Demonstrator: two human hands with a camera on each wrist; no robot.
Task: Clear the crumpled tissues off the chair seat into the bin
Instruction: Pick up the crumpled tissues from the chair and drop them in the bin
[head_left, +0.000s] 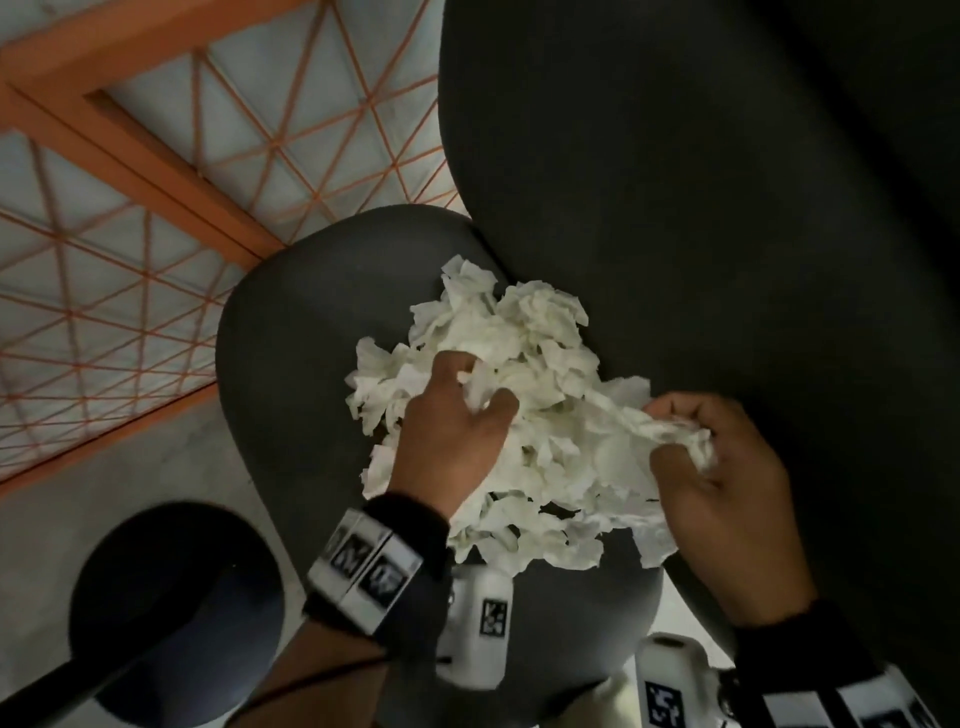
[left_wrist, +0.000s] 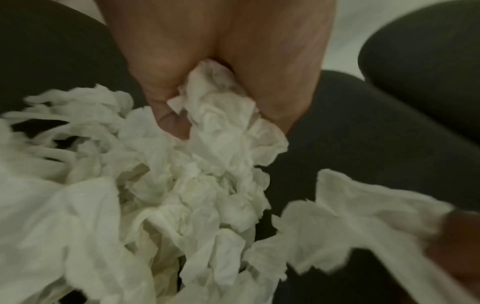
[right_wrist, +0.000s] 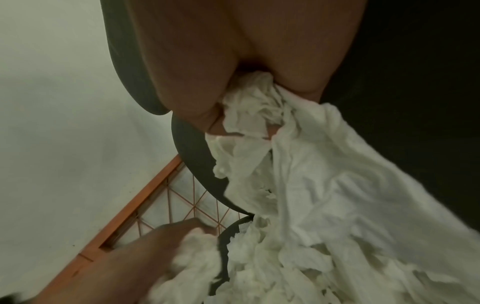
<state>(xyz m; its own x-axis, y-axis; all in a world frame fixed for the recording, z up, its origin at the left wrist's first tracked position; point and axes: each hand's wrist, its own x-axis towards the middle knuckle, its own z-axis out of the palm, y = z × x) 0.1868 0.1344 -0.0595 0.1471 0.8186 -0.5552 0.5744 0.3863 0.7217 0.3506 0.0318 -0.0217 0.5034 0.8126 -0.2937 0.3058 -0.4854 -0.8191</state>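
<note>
**Head view: both hands gathering tissues on the chair seat**

Head view shows our left hand (head_left: 457, 415) and right hand (head_left: 727, 467) both sunk in the pile of tissues (head_left: 540, 415), which covers the middle of the dark chair seat (head_left: 291, 364) against the chair back (head_left: 675, 156). Our left fingers curl round a wad at the pile's near-left side; our right fingers pinch a bunch at its right edge. The pile lies between the hands and runs away from us toward the chair back. A dark round object (head_left: 176, 613), which may be the bin, sits low on our left, so we judge the left hand nearer for the drop. An orange grid frame (head_left: 156, 208) lies beyond.
</note>
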